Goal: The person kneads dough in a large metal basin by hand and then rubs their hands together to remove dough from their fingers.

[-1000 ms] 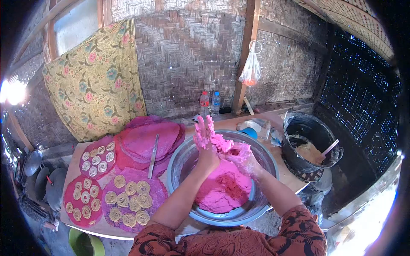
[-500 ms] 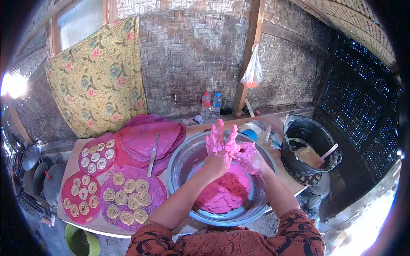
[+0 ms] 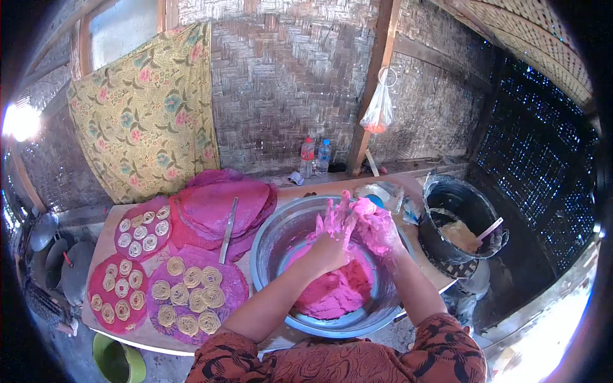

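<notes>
Pink dough point(image 3: 329, 297) lies crumbly and lumpy in a wide metal basin point(image 3: 268, 298). Above it, my left hand point(image 3: 333, 239) is raised with its fingers stretched up and apart, thickly coated in sticky pink dough. My right hand point(image 3: 378, 231) is beside it, also coated, with its fingers curled around a clump of pink dough close to the left fingers. The coating hides exactly where the two hands touch.
Left of the basin, round pink mats point(image 3: 198, 287) carry several coiled noodle-like nests. A metal ruler-like strip point(image 3: 228, 230) lies on stacked pink cloths point(image 3: 217, 204). To the right stands a black bucket point(image 3: 460, 255) with pale dough. Two bottles point(image 3: 307, 156) stand behind.
Both hands have come down slightly. My right hand has moved off the base of the left thumb, rising and curling beside the left fingers. The dough in the basin looks the same.
</notes>
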A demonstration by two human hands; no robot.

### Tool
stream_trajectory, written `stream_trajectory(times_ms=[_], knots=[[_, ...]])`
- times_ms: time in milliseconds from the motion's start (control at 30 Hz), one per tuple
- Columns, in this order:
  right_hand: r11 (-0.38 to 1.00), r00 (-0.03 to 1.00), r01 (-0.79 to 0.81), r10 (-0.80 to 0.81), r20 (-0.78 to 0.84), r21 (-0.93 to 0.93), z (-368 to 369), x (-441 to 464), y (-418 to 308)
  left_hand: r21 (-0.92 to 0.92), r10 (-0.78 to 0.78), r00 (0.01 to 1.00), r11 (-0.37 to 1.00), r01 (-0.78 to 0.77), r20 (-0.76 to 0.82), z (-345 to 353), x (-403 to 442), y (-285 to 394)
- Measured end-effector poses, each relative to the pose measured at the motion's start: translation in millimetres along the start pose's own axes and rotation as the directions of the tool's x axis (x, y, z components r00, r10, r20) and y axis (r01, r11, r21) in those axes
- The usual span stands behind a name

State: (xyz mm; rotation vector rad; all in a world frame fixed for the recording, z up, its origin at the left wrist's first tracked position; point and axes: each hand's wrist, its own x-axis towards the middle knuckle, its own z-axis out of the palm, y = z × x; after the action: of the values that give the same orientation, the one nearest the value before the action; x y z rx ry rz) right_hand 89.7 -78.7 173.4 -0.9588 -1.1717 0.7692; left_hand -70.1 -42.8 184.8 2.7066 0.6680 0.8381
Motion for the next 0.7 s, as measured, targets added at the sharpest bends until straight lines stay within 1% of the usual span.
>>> stream_trajectory(times_ms=[33,67,100,133,167,200,233,267,300,333,367,400,433,467,500,533,600,633,700], knots=[[0.979,0.998,-0.065,0.066,0.001,0.191,-1,0,-11,-0.137,0.030,1.000,0.990,-0.030,-0.001,-1,-1,-1],[0.918,0.991,-0.127,0.132,0.012,0.376,-1,-1,-23,-0.271,0.059,0.998,0.961,-0.059,-0.005,-2,-3,-2],[0.937,0.984,-0.083,0.132,-0.123,0.338,4,-2,-36,-0.276,0.060,0.998,0.959,-0.060,-0.008,-6,-4,-2],[0.937,0.985,0.003,0.057,-0.161,0.350,-6,4,-41,-0.200,0.096,0.995,0.976,-0.088,0.032,-13,-3,-3],[0.987,0.966,0.120,-0.090,-0.241,0.112,-17,7,-45,-0.121,0.129,0.989,0.985,-0.120,0.074,-19,-3,-4],[0.966,0.927,0.221,-0.252,-0.279,-0.138,-24,12,-49,-0.117,0.133,0.989,0.985,-0.124,0.068,-22,0,-8],[0.934,0.931,0.210,-0.281,-0.232,-0.289,-20,12,-68,-0.018,0.044,0.999,0.999,-0.044,-0.014,-22,2,-13],[0.933,0.933,0.214,-0.283,-0.223,-0.289,-10,9,-79,0.071,-0.043,0.994,0.996,0.050,-0.104,-23,4,-18],[0.665,0.881,0.316,-0.470,-0.050,-0.677,5,6,-86,0.106,-0.062,0.985,0.991,0.080,-0.163,-26,6,-22],[0.241,0.814,0.368,-0.550,0.186,-0.898,17,4,-88,0.106,-0.067,0.985,0.991,0.085,-0.162,-22,6,-27],[0.101,0.922,0.287,-0.298,0.246,-0.953,26,-7,-81,0.117,-0.086,0.979,0.987,0.108,-0.183,-18,7,-33],[0.033,0.980,0.197,0.024,0.198,-0.980,28,-14,-52,0.126,-0.104,0.974,0.983,0.131,-0.200,-14,6,-37],[-0.022,0.952,0.194,0.247,0.183,-0.981,23,-26,-14,0.125,-0.104,0.975,0.983,0.130,-0.196,-15,4,-34],[-0.072,0.875,0.215,0.457,0.159,-0.974,19,-38,25,0.135,-0.124,0.981,0.980,0.144,-0.147,-18,2,-30],[-0.069,0.794,0.300,0.571,0.209,-0.951,19,-50,47,0.146,-0.147,0.984,0.976,0.160,-0.098,-20,1,-28],[-0.064,0.790,0.301,0.576,0.211,-0.951,26,-53,45,0.145,-0.152,0.984,0.976,0.165,-0.093,-20,-1,-28],[0.020,0.692,0.179,0.708,0.140,-0.984,36,-59,36,0.189,-0.109,0.983,0.973,0.136,-0.146,-19,-3,-27],[0.018,0.685,0.187,0.714,0.143,-0.982,39,-61,26,0.184,-0.119,0.982,0.972,0.146,-0.149,-18,-5,-27],[0.060,0.615,0.230,0.764,0.193,-0.971,41,-56,-6,0.234,-0.124,0.984,0.960,0.152,-0.131,-19,-5,-30]])
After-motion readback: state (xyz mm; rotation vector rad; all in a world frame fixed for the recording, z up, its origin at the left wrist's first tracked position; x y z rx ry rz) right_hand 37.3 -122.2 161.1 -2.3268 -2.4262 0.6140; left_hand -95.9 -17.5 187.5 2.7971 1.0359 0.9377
